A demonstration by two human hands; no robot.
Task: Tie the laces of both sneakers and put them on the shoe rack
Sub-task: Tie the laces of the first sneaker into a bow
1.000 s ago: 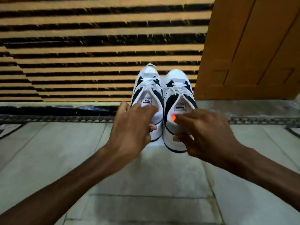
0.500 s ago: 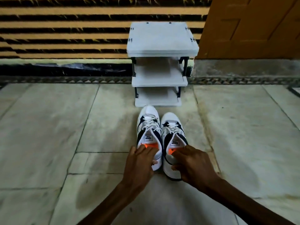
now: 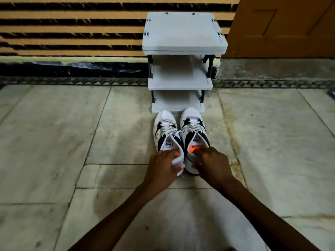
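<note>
Nearest, left hand [image 3: 163,167] gripping heel of left sneaker [image 3: 165,134], right hand [image 3: 211,164] gripping heel of right sneaker [image 3: 194,132]. Both sneakers side by side on marble floor [image 3: 54,142], toes just before white three-tier shoe rack [image 3: 183,46] against striped wall [image 3: 72,33].

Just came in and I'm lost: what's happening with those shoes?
A person is holding a pair of white sneakers by the heels, the left hand on the left sneaker and the right hand on the right sneaker. Both laces look tied. The sneakers sit on the floor, toes at the foot of the white shoe rack, whose shelves hold nothing yet.
</note>
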